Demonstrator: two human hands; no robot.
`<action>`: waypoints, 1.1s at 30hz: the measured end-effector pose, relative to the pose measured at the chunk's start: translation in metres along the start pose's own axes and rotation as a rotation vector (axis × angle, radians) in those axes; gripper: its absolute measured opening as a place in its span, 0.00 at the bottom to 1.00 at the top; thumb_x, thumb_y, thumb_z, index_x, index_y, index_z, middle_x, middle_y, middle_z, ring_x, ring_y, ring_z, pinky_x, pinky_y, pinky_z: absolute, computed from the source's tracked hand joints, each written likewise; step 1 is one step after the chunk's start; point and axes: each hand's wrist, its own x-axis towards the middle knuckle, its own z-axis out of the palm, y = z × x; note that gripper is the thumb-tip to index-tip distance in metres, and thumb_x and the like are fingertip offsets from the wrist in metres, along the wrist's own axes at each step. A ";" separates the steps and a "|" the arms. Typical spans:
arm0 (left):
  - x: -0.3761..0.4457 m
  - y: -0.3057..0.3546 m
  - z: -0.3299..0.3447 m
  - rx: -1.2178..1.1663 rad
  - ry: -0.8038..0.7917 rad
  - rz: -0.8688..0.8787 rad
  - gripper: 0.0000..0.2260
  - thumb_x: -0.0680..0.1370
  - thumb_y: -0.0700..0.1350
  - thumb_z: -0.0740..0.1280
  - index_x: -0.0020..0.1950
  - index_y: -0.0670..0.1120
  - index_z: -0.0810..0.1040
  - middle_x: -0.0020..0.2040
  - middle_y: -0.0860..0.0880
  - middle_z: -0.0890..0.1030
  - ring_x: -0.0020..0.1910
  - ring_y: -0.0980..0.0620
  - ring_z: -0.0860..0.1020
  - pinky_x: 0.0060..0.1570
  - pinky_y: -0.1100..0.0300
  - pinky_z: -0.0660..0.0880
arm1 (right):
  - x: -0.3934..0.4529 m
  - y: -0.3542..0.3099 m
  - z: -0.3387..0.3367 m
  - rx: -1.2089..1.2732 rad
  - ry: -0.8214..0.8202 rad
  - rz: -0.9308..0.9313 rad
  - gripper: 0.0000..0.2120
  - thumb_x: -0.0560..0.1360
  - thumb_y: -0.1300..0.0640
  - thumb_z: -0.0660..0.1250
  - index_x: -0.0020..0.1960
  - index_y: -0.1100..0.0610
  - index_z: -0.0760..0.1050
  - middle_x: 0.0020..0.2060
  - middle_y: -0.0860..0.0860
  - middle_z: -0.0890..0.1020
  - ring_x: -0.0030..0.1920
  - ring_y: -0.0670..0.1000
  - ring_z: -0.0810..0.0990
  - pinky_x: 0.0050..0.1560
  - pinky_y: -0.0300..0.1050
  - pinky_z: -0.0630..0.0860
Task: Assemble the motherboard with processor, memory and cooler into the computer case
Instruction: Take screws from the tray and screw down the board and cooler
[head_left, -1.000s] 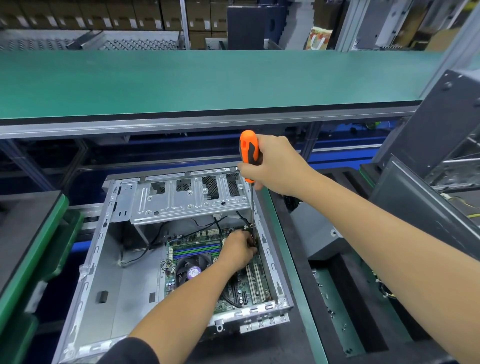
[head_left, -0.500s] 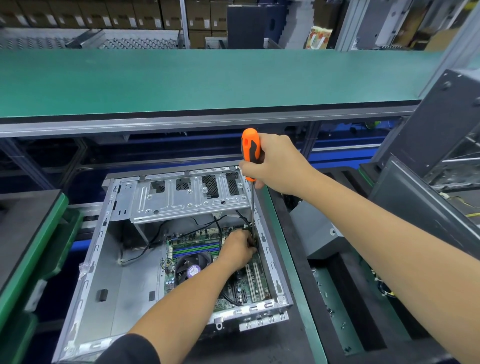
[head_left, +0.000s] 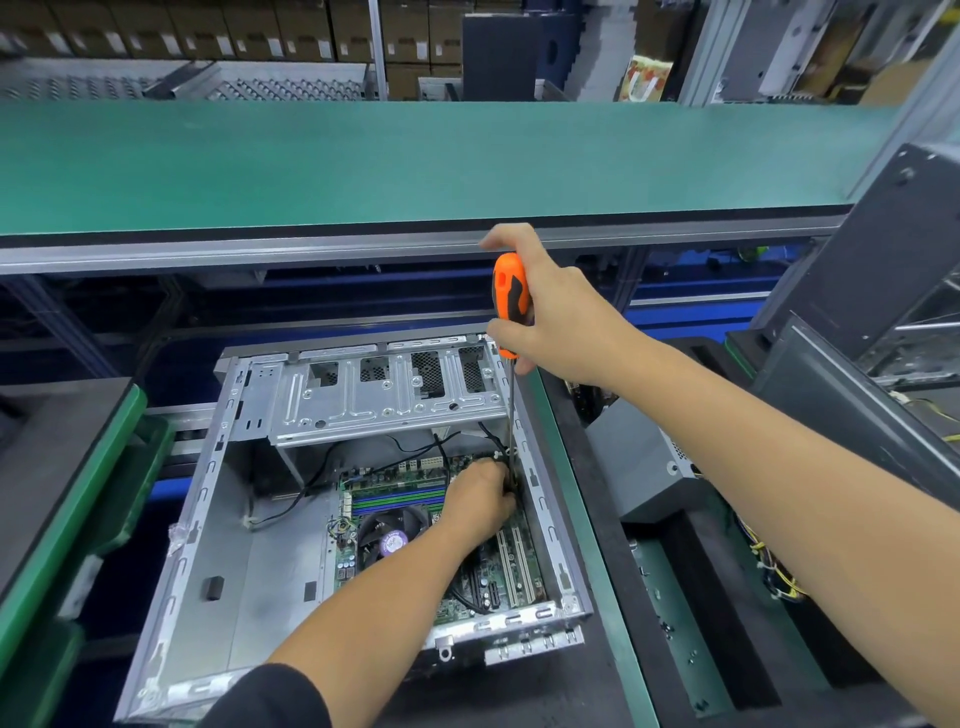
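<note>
An open metal computer case (head_left: 208, 519) lies on its side in front of me. Inside it sits the green motherboard (head_left: 395, 499) with a round black cooler fan (head_left: 389, 535) and blue-green memory slots. My right hand (head_left: 561, 322) grips the orange-and-black handle of a long screwdriver (head_left: 510, 296), held upright; its thin shaft runs down into the case's far right corner. My left hand (head_left: 478, 499) is deep inside the case, fingers curled around the shaft's lower end near black cables. The screwdriver tip is hidden by the hand.
A green conveyor belt (head_left: 415, 161) runs across behind the case. A drive cage (head_left: 379, 395) spans the case's top. Grey case panels (head_left: 852, 322) stand at the right, with a power supply (head_left: 639, 467) and black foam trays. A green bin (head_left: 104, 493) is at left.
My right hand has shifted its grip on the handle, with the index finger now lifted off above the top. The left hand stays at the shaft's lower end.
</note>
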 end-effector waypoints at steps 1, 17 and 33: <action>0.000 0.000 0.000 0.009 -0.009 -0.005 0.07 0.74 0.42 0.66 0.47 0.39 0.78 0.46 0.42 0.79 0.44 0.40 0.77 0.41 0.51 0.75 | 0.001 0.000 -0.001 -0.004 -0.015 0.015 0.22 0.77 0.59 0.67 0.61 0.44 0.60 0.37 0.52 0.76 0.27 0.47 0.82 0.26 0.36 0.76; 0.008 -0.008 -0.018 -0.084 -0.015 -0.110 0.07 0.74 0.44 0.70 0.48 0.41 0.82 0.46 0.41 0.82 0.44 0.42 0.80 0.39 0.56 0.75 | 0.041 -0.028 -0.017 -0.255 -0.041 0.025 0.13 0.79 0.45 0.62 0.50 0.55 0.72 0.36 0.49 0.81 0.27 0.43 0.82 0.30 0.36 0.74; 0.006 0.003 -0.004 0.003 -0.068 -0.099 0.05 0.71 0.43 0.70 0.43 0.42 0.81 0.41 0.44 0.81 0.41 0.42 0.79 0.40 0.53 0.77 | 0.029 -0.015 -0.020 -0.256 -0.113 0.044 0.07 0.78 0.50 0.63 0.47 0.53 0.75 0.37 0.49 0.82 0.26 0.42 0.81 0.37 0.42 0.79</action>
